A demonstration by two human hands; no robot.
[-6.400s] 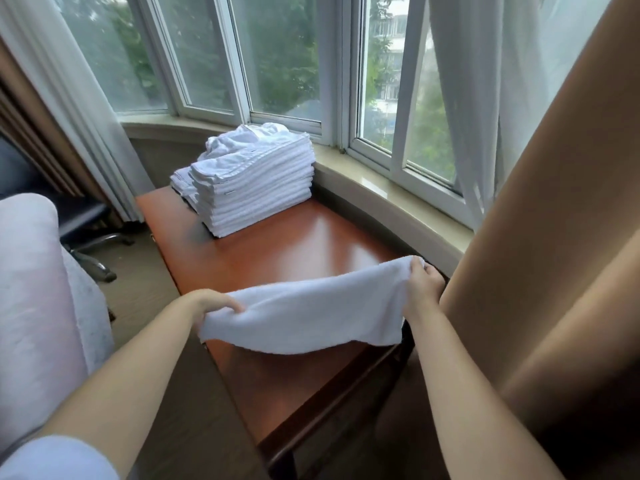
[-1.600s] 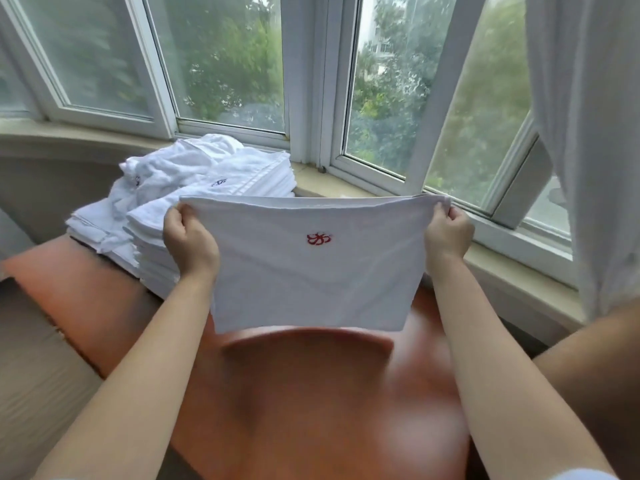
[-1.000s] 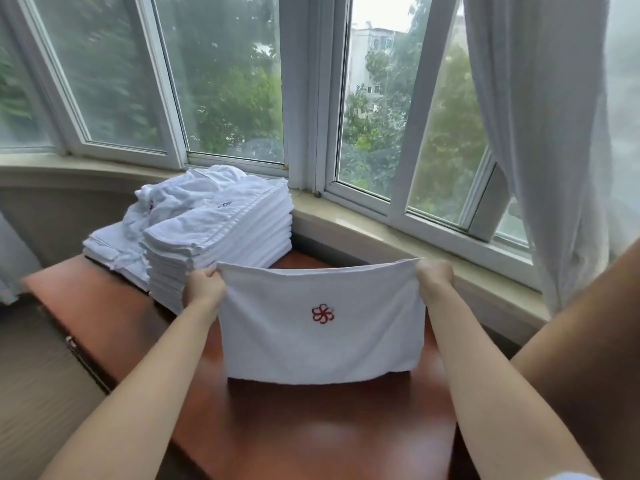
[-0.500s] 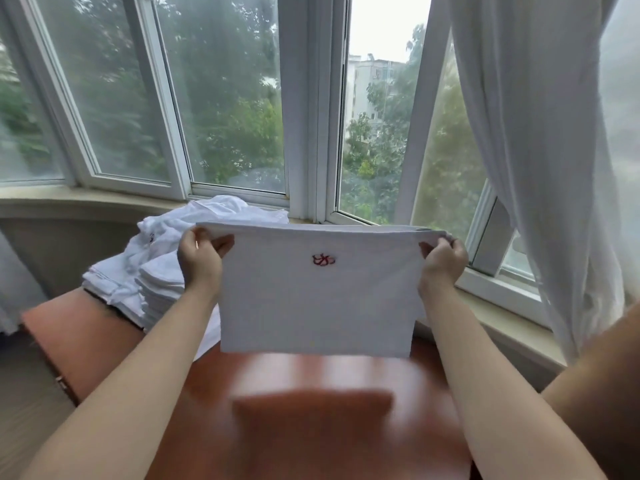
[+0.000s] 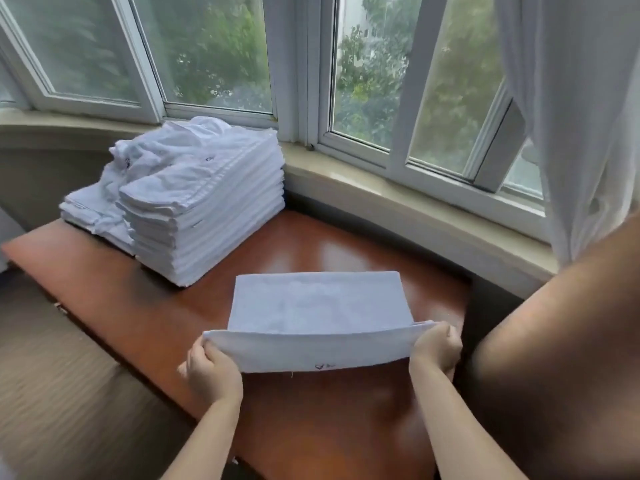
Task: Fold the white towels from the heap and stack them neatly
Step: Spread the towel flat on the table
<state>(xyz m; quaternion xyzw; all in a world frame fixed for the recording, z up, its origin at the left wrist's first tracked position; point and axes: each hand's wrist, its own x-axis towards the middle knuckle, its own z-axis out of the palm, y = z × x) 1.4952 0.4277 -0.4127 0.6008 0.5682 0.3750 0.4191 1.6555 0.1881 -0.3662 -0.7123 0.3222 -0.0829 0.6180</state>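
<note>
A person's two bare forearms reach forward over a glossy reddish-brown wooden surface set against a bay window. Between the hands lies a white towel, its far part flat on the surface and its near edge lifted slightly and pulled taut.

The left hand has its grip closed on the towel's near left corner, fingers curled round the edge. The right hand has its grip closed on the near right corner in the same way. A small dark embroidered mark shows on the lifted near strip, towards its lower edge.

Further back and to the left on the same surface stands a tall stack of folded white towels, square and even, well apart from the towel being held. Just behind and to the left of the stack, touching it, sits a looser heap of rumpled white towels, partly spilling over a lower folded pile.

A pale stone windowsill curves along the far edge of the surface. Above it are white-framed windows with blurred green trees outside. A sheer white curtain hangs at the right, and a tan curtain fills the lower right corner. Brown carpeted floor lies at the lower left.
</note>
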